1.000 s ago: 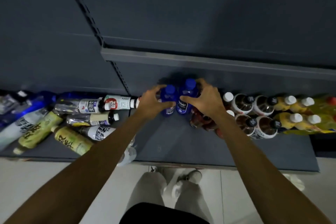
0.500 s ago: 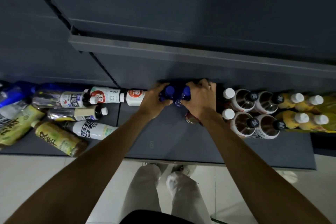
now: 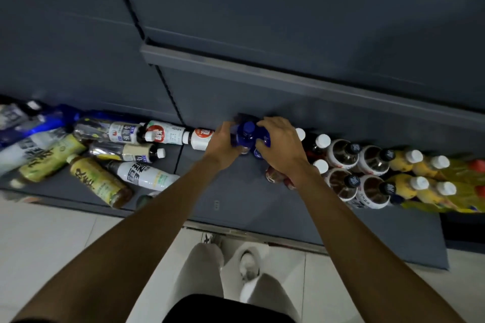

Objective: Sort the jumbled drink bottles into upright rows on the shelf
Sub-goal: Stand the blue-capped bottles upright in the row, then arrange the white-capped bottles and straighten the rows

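- Blue bottles (image 3: 248, 136) upright at the back of the shelf (image 3: 236, 199), long axes vertical, caps toward the camera; one blue cap plain between the hands, a second bottle mostly hidden under the right hand.
- Set just left of the standing rows: dark bottles (image 3: 343, 157) with dark caps, then yellow bottles (image 3: 409, 162) with white caps, all upright, two deep.
- Left pile (image 3: 105, 155) lying flat, long axes roughly along the shelf or slanted; white bottle (image 3: 202, 137) on its side just beside the left hand, cap pointing left.
- Green-tea bottle (image 3: 99, 181) flat, cap pointing up-left toward the back wall.
- Compared with half a second earlier: blue bottles in much the same spot at the back wall, both hands still around them; right-hand fingers looser, more spread over the top.
- Compared with a second earlier: bottles pushed further back, away from the front edge.
- Left hand (image 3: 223, 144) curled round the left blue bottle's side, thumb toward the cap, forearm stretched straight forward.
- Right hand (image 3: 280, 141) draped over the right blue bottle, fingers bent down round it, knuckles up, wrist above a red-brown bottle (image 3: 275, 176).
- Hands close together, nearly touching across the blue caps.
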